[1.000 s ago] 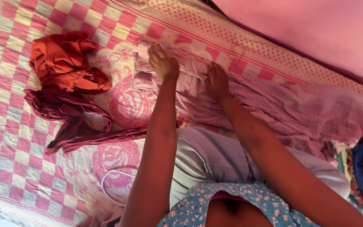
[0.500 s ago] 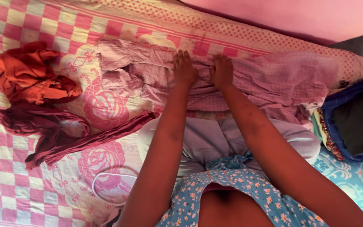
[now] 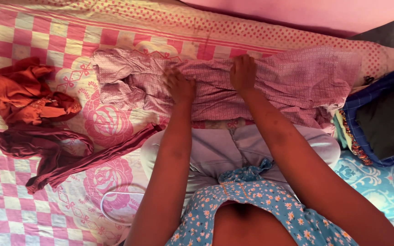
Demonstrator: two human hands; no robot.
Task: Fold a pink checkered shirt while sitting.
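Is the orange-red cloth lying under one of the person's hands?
No, the orange-red cloth lies bunched at the left of the bedsheet, while both the left hand and right hand press on the pink checked garment.

A: Counted on the bedsheet [image 3: 33, 36]?

B: Three loose garments: one pink checked garment [image 3: 292, 86] spread flat, one orange-red garment [image 3: 21, 98] bunched, one maroon garment [image 3: 55, 150] crumpled beside it.

A: Hands?

B: Two, a left hand [image 3: 178, 85] and a right hand [image 3: 243, 73], both laid flat on the pink checked garment.

A: Other items?

B: One white cable loop [image 3: 115, 207] near the lower edge. One stack of folded dark cloths [image 3: 384, 123] at the right; number of pieces in it not determinable.
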